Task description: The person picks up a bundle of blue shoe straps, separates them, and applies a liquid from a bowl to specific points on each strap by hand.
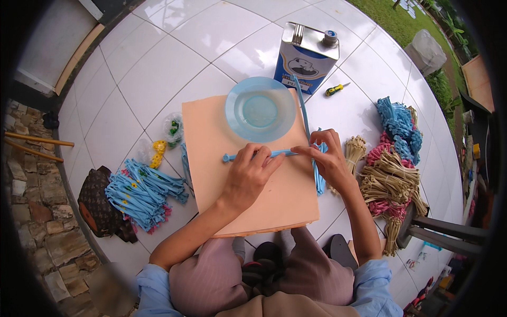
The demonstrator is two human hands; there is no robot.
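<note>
A thin light-blue strap [280, 152] with a small rounded knob at its left end lies across a peach-coloured board [211, 185] in front of me. My left hand [251, 171] presses its fingertips on the strap near the knob end. Over its right end, my right hand [330, 158] is closed in a pinch; the fingers hide exactly how they grip. More blue straps [320, 182] lie beside and under my right hand at the board's right edge. Just beyond both hands, a translucent blue bowl [233, 113] stands on the board.
Behind the bowl stands a blue and white metal can [303, 61]; a green-yellow screwdriver [336, 89] lies nearby. Blue strap bundles [145, 193], yellow flower pieces [158, 151] and a brown bag [95, 203] are at left. Beige bundles [391, 179] and a blue bundle [398, 127] lie right.
</note>
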